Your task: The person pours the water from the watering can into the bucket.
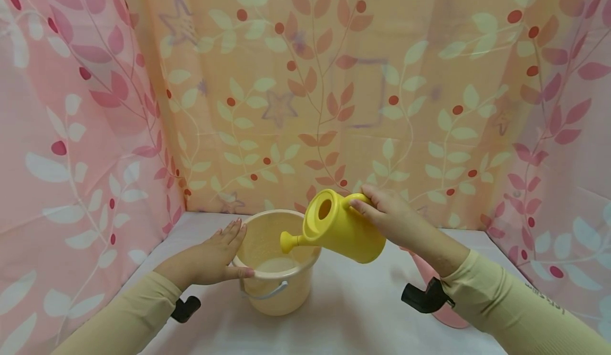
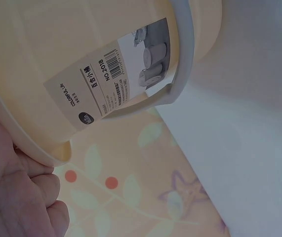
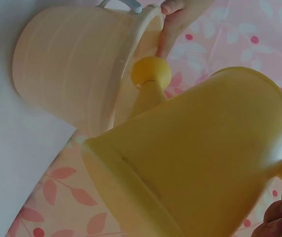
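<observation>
My right hand [image 1: 384, 211] grips the handle of a yellow watering can [image 1: 353, 235], holding it tilted up off the table. Its round spout head [image 1: 286, 242] points left, over the opening of a cream bucket [image 1: 281, 294]. The bucket stands upright, its pale handle [image 1: 272, 293] hanging down at the front. On the bucket's left rim rests my left hand [image 1: 215, 254], fingers stretched along the edge and thumb on the front rim. In the left wrist view the label [image 2: 113, 74] shows on the bucket's side. No water stream is visible from the spout.
A pink object [image 1: 451, 315] lies on the white table [image 1: 353, 318] at the right, partly hidden behind my right forearm. Leaf-patterned curtains [image 1: 310, 105] close off the back and both sides. A black wrist mount [image 1: 425, 296] juts from each sleeve.
</observation>
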A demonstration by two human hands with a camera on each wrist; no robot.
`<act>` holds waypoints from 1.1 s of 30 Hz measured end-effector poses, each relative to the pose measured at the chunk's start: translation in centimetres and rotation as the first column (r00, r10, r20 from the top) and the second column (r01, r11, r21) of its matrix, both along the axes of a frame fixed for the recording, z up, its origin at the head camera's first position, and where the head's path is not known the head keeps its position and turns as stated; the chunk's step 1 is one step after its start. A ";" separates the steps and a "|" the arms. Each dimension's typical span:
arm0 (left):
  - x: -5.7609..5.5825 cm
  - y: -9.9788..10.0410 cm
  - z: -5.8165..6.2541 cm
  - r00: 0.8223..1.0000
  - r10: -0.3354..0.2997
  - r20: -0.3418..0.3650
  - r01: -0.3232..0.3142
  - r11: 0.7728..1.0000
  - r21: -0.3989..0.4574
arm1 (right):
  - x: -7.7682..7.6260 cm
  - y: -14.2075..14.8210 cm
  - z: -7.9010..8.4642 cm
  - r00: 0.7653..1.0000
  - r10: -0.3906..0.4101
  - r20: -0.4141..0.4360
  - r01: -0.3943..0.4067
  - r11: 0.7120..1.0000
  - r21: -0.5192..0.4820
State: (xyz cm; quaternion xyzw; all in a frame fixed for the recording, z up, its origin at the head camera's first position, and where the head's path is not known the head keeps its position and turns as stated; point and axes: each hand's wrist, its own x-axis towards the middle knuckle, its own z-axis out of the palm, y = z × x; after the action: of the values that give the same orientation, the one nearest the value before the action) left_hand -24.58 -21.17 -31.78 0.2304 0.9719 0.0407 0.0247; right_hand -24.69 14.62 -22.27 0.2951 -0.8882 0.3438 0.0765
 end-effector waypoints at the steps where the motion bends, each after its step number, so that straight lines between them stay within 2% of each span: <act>1: 0.0 0.0 0.0 1.000 0.004 0.001 -0.004 1.000 -0.003 | 0.0 0.0 0.0 1.000 -0.002 0.000 0.002 1.000 0.003; 14: 0.1 0.1 0.4 1.000 -0.013 0.000 0.013 1.000 0.021 | 0.2 0.0 0.2 1.000 -0.010 -0.023 0.010 0.999 0.038; 33: 0.0 -0.1 0.0 1.000 -0.022 -0.016 0.022 1.000 0.021 | 0.2 0.0 0.0 1.000 -0.010 -0.029 0.011 0.999 0.051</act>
State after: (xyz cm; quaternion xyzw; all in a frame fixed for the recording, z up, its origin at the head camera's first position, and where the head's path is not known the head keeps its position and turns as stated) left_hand -24.59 -21.29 -31.77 0.2417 0.9690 0.0491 0.0149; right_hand -24.44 14.60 -22.22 0.2973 -0.8971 0.3161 0.0832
